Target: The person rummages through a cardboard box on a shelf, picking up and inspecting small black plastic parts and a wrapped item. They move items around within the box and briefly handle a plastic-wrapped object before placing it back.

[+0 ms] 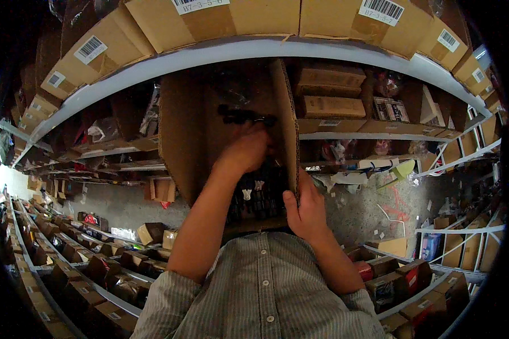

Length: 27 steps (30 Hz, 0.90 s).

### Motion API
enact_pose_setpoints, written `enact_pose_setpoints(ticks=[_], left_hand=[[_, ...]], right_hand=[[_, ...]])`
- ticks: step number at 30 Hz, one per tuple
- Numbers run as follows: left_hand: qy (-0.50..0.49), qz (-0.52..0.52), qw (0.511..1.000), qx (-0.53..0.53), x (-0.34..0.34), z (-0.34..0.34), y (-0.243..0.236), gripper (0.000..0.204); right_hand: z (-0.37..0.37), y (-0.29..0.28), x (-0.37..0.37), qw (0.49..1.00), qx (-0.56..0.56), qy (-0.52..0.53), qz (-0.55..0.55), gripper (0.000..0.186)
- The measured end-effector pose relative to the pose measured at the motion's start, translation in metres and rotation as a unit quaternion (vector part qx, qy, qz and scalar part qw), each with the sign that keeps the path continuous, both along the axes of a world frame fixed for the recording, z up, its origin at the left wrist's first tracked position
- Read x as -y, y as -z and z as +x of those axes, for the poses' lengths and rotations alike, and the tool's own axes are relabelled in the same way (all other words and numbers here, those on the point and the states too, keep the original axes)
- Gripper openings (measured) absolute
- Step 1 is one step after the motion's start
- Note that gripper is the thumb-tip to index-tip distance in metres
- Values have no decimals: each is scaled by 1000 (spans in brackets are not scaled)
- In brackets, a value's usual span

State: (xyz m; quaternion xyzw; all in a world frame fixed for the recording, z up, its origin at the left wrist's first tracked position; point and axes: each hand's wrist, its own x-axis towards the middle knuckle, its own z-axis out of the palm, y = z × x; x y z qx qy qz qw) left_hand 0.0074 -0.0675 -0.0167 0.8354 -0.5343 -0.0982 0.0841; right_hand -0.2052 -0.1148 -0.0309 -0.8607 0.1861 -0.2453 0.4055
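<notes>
Box, an open brown carton, sits pulled out from under the grey shelf right in front of my chest, its flaps standing up on either side; my left hand reaches deep into it, fingers curled around a dark packet near the top, with more dark packets stacked below my wrist. At the right, my right hand grips the edge of the right flap, thumb inside; beyond it lies a littered concrete floor.
</notes>
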Motion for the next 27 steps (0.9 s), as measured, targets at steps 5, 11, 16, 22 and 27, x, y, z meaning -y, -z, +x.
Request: enact_pose_setpoints(ticks=[5, 11, 16, 22, 27], left_hand=[[25, 16, 993, -117, 7, 2, -21, 26], [-17, 65, 984, -163, 10, -10, -46, 28], [-89, 12, 988, -122, -1, 3, -29, 40], [-23, 2, 1000, 13, -18, -5, -54, 40], [-228, -103, 968, -24, 0, 13, -62, 34]], right_hand=[[0, -1, 1, 1000, 1, 7, -10, 59], [1, -1, 2, 1000, 4, 7, -6, 59], [0, 3, 2, 1000, 4, 8, -20, 60], [0, 3, 2, 1000, 1, 8, -21, 61], [0, 1, 1, 1000, -3, 6, -24, 60]])
